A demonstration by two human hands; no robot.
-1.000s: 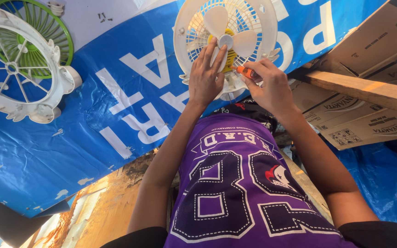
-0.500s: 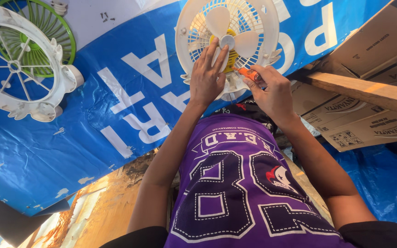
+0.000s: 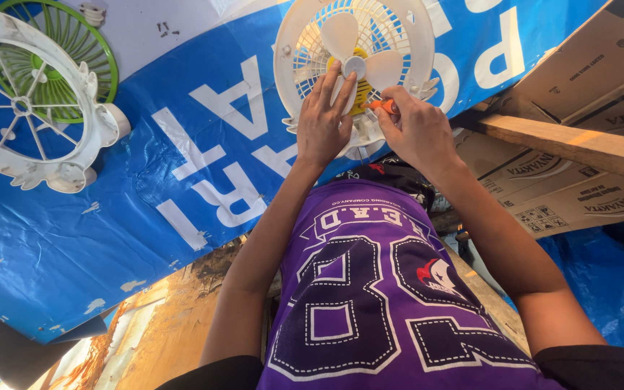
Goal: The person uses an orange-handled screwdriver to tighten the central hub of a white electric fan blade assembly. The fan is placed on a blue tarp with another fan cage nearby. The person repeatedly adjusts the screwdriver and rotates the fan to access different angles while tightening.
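Head view: left hand flat on white fan, right hand gripping orange screwdriver, over blue tarp.

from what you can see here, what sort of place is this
Probably an informal fan repair or assembly spot. The left hand steadies a white plastic fan while the right hand works an orange-handled tool; detached white and green fan grilles lie on blue tarpaulin, beside cardboard boxes.
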